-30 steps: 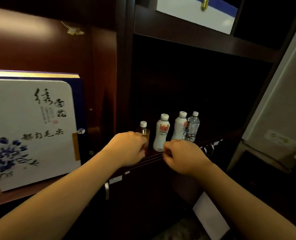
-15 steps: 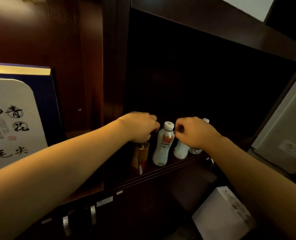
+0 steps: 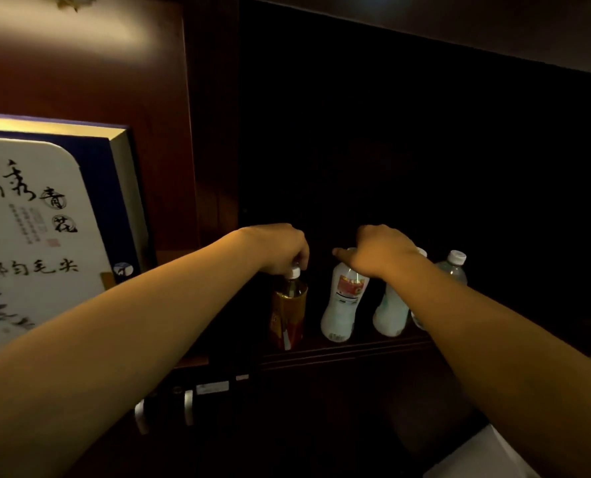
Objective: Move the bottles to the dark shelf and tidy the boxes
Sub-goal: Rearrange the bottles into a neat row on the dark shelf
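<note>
Head view: left hand pinched the cap of the amber bottle; right hand lay loosely spread over two white bottles. All stood upright on the dark shelf.

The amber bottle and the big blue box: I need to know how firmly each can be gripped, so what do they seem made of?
Amber bottle: likely clear plastic, glossy, liquid showing through, white cap. Blue box: seemingly rigid printed card, smooth, crisp gold edge.
</note>
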